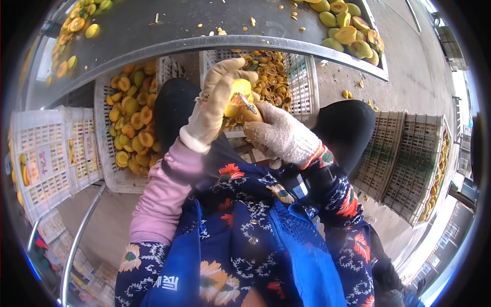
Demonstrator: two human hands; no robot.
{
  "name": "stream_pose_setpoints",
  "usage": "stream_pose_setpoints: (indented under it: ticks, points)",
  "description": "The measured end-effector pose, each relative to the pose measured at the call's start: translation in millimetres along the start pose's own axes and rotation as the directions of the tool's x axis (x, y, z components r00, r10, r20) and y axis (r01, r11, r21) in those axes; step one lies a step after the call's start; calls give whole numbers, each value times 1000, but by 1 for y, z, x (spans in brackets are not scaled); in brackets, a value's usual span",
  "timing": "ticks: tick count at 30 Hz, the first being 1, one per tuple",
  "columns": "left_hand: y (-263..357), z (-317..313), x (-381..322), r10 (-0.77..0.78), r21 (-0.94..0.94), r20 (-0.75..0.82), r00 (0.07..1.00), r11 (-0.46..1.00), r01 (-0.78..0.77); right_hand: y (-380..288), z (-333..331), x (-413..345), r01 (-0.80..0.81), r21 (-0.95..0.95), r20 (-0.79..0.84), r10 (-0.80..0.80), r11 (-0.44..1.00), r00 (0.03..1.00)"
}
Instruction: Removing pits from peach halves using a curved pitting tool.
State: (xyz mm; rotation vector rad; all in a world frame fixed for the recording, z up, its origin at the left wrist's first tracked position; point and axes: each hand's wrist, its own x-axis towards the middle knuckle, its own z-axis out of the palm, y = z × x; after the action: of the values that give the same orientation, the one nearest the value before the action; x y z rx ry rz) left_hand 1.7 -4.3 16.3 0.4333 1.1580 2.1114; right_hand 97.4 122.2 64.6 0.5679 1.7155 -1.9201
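Note:
In front of my lap, my left hand [216,98], in a beige glove, holds a piece of yellow stone fruit [241,86]. Its cut side shows reddish-brown flesh around the hollow. My right hand [282,130], in a pale knitted glove, grips a small pitting knife [251,111] by its brown handle. The narrow metal blade lies against the fruit's cut face, and the glove hides part of the handle. Under both hands stands a white plastic crate [301,88] with many small cupped brown-yellow pieces [268,78].
A metal-rimmed table [184,42] crosses ahead, with whole and cut fruit [351,34] heaped at its right. Left of my knee, a crate [101,153] holds fruit halves [134,111]. Stacked crates [42,153] flank me left, more crates [399,161] right. A metal rail [76,245] curves at lower left.

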Motion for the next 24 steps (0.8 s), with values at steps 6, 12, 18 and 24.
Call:
stream_pose_setpoints:
  ticks: [6,12,18,24]
  points:
    - [-20,-6,-1,122,168,-30,992,979,-115,-18,-2,-8,0,-393,-36,-15,920,999]
    - [-13,0,-1,-204,340,-129,970,910,236,33,-10,10,254,-344,15,-266,904,964]
    - [-41,-4,3,329,441,-102,939,861,-254,35,-8,11,-29,348,191,-40,937,981]
    - [-41,-22,14,496,484,247,832,681,-550,41,-5,10,-21,718,214,-193,695,958]
